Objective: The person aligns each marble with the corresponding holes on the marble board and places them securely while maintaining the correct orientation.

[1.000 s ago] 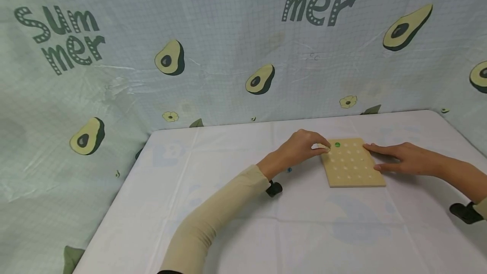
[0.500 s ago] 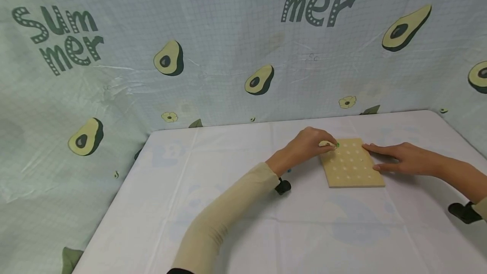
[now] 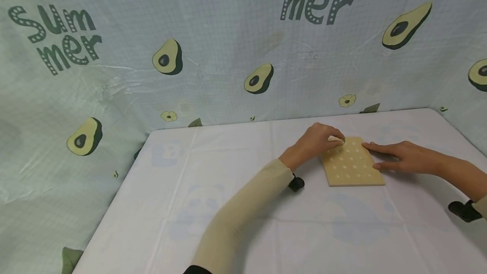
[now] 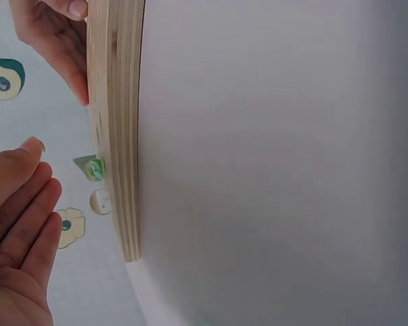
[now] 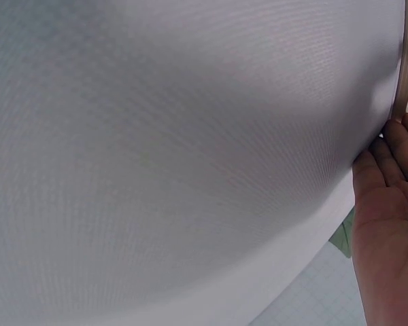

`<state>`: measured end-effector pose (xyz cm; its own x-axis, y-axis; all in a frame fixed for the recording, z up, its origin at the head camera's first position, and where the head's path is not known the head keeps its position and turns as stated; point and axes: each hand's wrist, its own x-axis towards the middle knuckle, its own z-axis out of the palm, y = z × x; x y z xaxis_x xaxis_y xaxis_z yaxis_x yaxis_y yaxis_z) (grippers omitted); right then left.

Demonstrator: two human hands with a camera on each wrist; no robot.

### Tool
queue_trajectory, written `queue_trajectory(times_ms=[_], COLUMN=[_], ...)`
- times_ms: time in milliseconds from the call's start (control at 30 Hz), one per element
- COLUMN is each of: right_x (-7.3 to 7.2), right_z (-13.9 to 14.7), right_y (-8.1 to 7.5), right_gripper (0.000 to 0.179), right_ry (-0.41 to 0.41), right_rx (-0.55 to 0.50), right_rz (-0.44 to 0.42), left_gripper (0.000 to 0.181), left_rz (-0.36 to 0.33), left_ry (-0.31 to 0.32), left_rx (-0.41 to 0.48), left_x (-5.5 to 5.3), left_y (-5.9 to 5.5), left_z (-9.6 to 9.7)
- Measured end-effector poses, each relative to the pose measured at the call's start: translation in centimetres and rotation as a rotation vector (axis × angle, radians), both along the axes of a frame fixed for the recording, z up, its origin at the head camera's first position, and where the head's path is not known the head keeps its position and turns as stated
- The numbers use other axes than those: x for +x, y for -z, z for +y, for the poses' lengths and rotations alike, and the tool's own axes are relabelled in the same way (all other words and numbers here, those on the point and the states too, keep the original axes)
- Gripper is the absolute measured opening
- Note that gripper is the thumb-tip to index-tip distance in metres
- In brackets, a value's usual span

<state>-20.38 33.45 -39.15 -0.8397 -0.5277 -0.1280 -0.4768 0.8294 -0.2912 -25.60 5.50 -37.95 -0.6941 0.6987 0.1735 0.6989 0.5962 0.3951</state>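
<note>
A square tan wooden pegboard (image 3: 354, 171) with rows of pale spots lies on the table. My left hand (image 3: 318, 139) is over its far left part, thumb and index tips close together. Something small and dark shows at those fingertips, too small to identify. A green piece (image 4: 94, 170) and a pale round piece (image 4: 100, 202) sit side by side on the board in the left wrist view; my left hand hides both in the head view. With fingers extended, my right hand (image 3: 409, 157) touches the board's right edge. The right wrist view shows only the board's side.
A white cloth (image 3: 243, 240) covers the table. Behind it hangs a pale sheet (image 3: 217, 20) printed with avocados and lettering. Black wrist straps (image 3: 296, 184) with cameras sit at both cuffs.
My left hand has moved right and away from me along the board's far side, past the green piece. The blue speck on the table is now behind my sleeve. My right hand stays put.
</note>
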Motion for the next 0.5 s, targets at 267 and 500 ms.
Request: queue_trajectory(times_ms=[267, 500], right_x=[0.0, 0.0], right_z=[0.0, 0.1], right_y=[0.2, 0.1], right_gripper=[0.071, 0.071], right_ry=[0.005, 0.014], right_rx=[-0.008, -0.02], right_rz=[-0.008, -0.004], left_gripper=[0.024, 0.021], left_rz=[-0.035, -0.087], left_ry=[-0.052, -0.13], left_rx=[-0.005, 0.015], left_x=[-0.6, -0.9], left_y=[0.8, 0.7], left_z=[1.4, 2.9])
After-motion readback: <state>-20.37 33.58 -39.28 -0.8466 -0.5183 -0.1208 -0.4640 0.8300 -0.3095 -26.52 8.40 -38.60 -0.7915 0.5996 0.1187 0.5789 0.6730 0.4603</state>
